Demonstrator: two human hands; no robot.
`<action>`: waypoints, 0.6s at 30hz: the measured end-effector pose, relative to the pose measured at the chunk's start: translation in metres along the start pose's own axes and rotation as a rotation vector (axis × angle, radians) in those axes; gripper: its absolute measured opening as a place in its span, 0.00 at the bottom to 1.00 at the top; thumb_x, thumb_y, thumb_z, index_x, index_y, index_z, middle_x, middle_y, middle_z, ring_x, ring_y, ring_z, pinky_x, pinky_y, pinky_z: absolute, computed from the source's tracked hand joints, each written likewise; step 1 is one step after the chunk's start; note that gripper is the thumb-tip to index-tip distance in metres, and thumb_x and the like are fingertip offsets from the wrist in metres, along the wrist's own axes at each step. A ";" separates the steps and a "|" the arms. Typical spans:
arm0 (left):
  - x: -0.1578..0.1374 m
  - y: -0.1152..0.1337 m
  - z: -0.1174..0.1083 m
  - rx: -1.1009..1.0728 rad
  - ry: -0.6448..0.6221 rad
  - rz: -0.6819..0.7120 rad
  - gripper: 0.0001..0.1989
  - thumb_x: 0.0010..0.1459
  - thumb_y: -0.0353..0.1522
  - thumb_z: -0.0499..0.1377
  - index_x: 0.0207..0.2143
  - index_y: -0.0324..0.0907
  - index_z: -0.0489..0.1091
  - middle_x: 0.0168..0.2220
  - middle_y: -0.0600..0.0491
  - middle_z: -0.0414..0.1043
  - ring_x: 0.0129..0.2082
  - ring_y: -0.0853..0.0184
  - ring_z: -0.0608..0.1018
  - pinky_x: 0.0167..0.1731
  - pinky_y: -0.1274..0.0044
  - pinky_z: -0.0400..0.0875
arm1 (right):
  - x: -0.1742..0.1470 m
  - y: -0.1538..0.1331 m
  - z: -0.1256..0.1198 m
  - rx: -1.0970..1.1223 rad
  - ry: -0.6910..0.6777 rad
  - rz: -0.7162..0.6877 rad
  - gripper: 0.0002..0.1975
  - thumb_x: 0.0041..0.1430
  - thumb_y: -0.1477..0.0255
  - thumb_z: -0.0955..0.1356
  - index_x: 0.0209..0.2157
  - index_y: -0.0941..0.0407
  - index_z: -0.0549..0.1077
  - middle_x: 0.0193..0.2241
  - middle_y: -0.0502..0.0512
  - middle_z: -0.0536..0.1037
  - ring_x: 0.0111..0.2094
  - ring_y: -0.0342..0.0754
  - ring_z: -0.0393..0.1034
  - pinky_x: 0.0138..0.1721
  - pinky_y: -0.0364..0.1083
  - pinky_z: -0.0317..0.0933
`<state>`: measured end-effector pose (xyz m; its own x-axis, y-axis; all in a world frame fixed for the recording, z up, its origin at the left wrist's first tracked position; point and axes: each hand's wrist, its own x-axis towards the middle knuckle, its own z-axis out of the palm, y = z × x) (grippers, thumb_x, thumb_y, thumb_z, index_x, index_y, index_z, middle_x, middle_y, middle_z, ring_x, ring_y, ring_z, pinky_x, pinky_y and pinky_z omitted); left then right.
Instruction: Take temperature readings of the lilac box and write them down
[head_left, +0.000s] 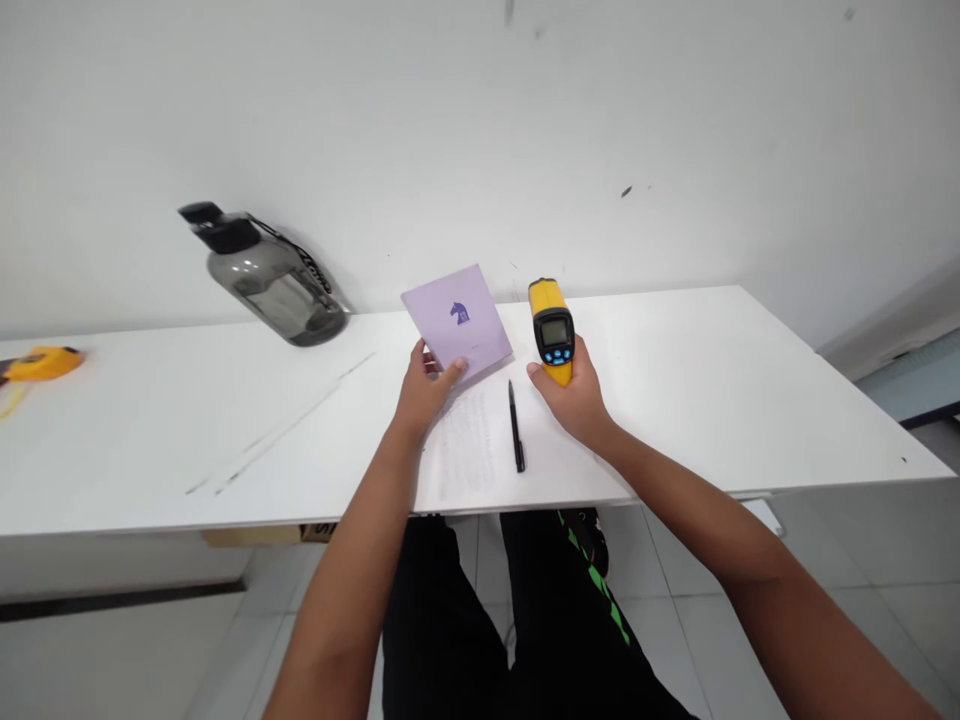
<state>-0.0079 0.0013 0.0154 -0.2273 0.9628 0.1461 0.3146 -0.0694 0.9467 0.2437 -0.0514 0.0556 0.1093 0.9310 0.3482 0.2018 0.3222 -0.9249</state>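
Note:
My left hand (pixel 427 385) grips the lower left corner of a purple booklet (pixel 472 325), thumb on its front cover, which bears a dark horse-head print. The booklet is tilted up off the table. In my right hand (pixel 577 390) is a yellow and black infrared thermometer (pixel 553 325), its small screen and blue buttons facing me; the fingers wrap its handle. Between my hands a black pen (pixel 516 425) lies on the table. Just left of the pen, a sheet of paper with faint writing (pixel 466 445) lies flat, its far end near the booklet.
A grey water bottle (pixel 274 285) with a black lid and strap stands at the back left by the wall. At the far left edge lies an orange-yellow tool (pixel 46 363), partly cut off. The white table (pixel 675 400) ends in front of my legs.

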 end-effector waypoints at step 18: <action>-0.009 0.013 -0.003 0.046 -0.025 -0.048 0.49 0.53 0.52 0.74 0.72 0.47 0.62 0.60 0.39 0.76 0.59 0.49 0.79 0.59 0.58 0.76 | 0.032 0.003 -0.025 -0.985 -0.274 0.086 0.34 0.72 0.52 0.69 0.72 0.51 0.66 0.56 0.62 0.83 0.48 0.59 0.81 0.42 0.50 0.63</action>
<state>-0.0048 -0.0087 0.0269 -0.2200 0.9711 0.0929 0.3457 -0.0114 0.9383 0.2716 -0.0253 0.0680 -0.0398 0.9914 0.1250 0.9270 0.0834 -0.3657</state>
